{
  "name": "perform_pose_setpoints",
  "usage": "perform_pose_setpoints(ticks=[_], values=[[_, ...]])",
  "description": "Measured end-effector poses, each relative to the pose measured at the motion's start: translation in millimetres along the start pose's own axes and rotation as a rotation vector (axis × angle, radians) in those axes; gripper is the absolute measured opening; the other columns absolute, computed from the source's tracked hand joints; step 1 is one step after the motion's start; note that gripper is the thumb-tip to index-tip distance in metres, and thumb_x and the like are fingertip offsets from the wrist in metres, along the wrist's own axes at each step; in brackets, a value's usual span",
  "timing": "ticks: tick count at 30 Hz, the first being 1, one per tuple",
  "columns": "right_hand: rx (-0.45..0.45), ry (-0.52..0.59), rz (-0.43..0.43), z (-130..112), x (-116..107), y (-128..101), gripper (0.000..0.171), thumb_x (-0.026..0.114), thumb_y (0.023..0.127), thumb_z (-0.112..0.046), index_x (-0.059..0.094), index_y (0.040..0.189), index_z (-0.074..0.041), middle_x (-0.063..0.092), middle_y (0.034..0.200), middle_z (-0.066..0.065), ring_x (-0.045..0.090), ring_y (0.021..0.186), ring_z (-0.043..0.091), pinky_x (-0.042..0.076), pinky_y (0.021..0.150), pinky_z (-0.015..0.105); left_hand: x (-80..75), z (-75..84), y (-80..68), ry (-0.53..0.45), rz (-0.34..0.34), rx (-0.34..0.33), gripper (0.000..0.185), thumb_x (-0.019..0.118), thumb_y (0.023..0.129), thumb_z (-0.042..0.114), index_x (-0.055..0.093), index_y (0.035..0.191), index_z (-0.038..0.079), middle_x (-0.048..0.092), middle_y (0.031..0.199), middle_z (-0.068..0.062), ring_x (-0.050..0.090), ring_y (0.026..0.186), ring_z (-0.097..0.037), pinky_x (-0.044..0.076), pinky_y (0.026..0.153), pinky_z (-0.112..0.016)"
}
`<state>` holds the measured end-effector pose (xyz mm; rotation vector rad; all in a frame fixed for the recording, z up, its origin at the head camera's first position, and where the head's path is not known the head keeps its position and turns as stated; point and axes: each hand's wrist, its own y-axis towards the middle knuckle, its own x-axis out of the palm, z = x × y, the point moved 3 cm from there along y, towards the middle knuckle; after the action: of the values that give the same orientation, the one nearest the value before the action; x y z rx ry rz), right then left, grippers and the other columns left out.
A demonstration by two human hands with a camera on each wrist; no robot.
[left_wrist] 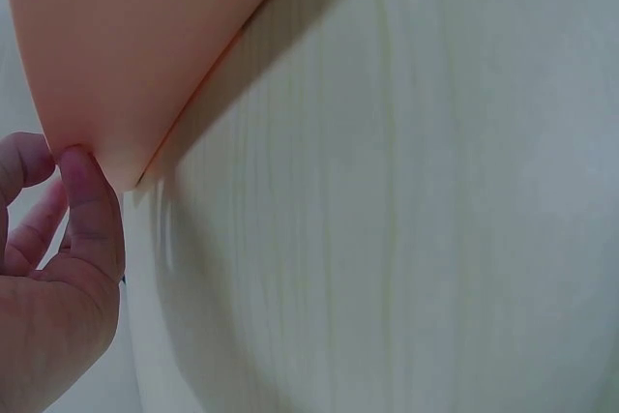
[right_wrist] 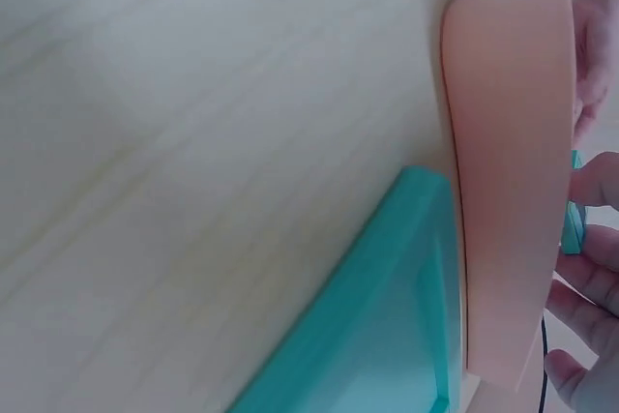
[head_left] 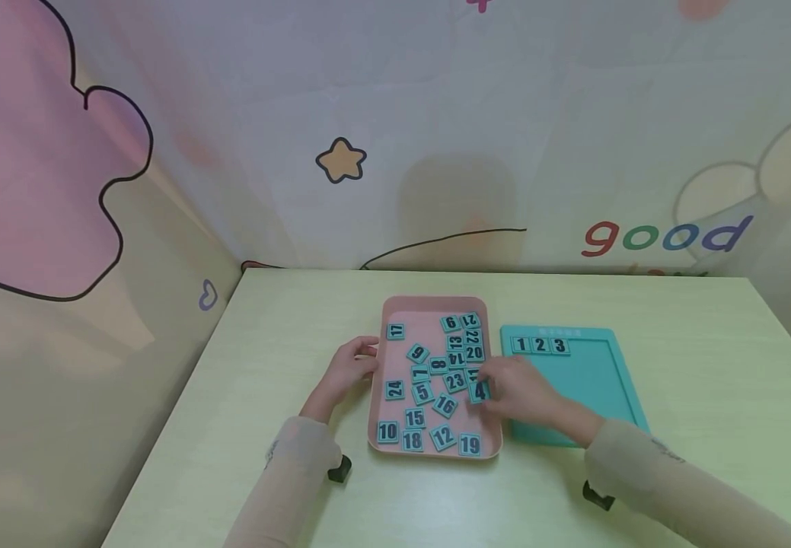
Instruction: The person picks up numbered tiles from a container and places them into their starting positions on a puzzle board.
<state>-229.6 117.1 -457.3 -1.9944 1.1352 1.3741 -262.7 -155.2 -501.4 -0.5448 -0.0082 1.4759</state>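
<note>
We see a pink tray point(head_left: 395, 359), dark-numbered light-blue tiles point(head_left: 415, 418), a turquoise board point(head_left: 587, 388), a pale, faintly streaked table point(head_left: 299, 308), beige sleeves point(head_left: 285, 476) and a black-outlined orange star point(head_left: 341, 160).

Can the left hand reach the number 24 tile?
Probably yes. The left hand touches the left side of the pink tray, and the 24 tile lies just inside that side with nothing on top. Only the tray's raised side seems between them.

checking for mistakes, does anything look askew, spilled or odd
Nothing looks spilled or damaged. The number tiles in the pink tray lie at mixed angles, tile 24 sideways, which looks askew beside the 1-2-3 row on the teal board.
</note>
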Motion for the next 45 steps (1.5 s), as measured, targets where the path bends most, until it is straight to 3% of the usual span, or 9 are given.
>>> perform_pose_setpoints(ticks=[5,12,23,31,45], values=[[-0.004,0.012,0.033,9,-10,-2,0.027,0.071,0.067,-0.022,0.063,0.092,-0.015,0.063,0.088,-0.006,0.052,0.079,0.01,0.044,0.079,0.036,-0.2,-1.1,0.4,-0.001,0.0,-0.001,0.038,0.054,0.083,0.012,0.05,0.12,0.018,0.053,0.11,-0.006,0.052,0.094,-0.019,0.048,0.082,-0.03],[-0.006,0.001,0.127,26,-31,-7,0.029,0.07,0.071,-0.021,0.064,0.097,-0.011,0.064,0.095,0.001,0.056,0.089,0.018,0.047,0.08,0.04,0.1,-1.1,0.8,-0.005,0.005,0.008,0.038,0.054,0.082,0.011,0.05,0.12,0.017,0.053,0.109,-0.006,0.052,0.093,-0.019,0.049,0.08,-0.029],[0.07,0.04,0.149,68,-53,-22,0.032,0.064,0.078,-0.015,0.059,0.106,-0.001,0.058,0.104,0.015,0.049,0.097,0.029,0.046,0.08,0.047,0.4,-1.6,0.8,-0.01,0.003,0.004,0.038,0.054,0.083,0.011,0.05,0.119,0.017,0.053,0.109,-0.005,0.052,0.093,-0.019,0.048,0.081,-0.029],[0.162,-0.026,0.119,95,-63,-35,0.035,0.061,0.081,-0.017,0.055,0.111,0.0,0.056,0.107,0.019,0.048,0.103,0.034,0.041,0.085,0.052,0.0,-1.0,1.8,-0.009,0.004,0.001,0.037,0.054,0.083,0.012,0.051,0.119,0.018,0.053,0.108,-0.005,0.052,0.093,-0.019,0.048,0.083,-0.03],[0.227,-0.093,0.071,132,-60,-48,0.035,0.059,0.082,-0.013,0.053,0.111,0.004,0.054,0.107,0.023,0.048,0.101,0.037,0.04,0.085,0.053,0.4,-0.2,1.5,-0.009,0.01,-0.002,0.037,0.054,0.083,0.011,0.051,0.119,0.018,0.053,0.108,-0.005,0.052,0.093,-0.02,0.048,0.083,-0.03]])
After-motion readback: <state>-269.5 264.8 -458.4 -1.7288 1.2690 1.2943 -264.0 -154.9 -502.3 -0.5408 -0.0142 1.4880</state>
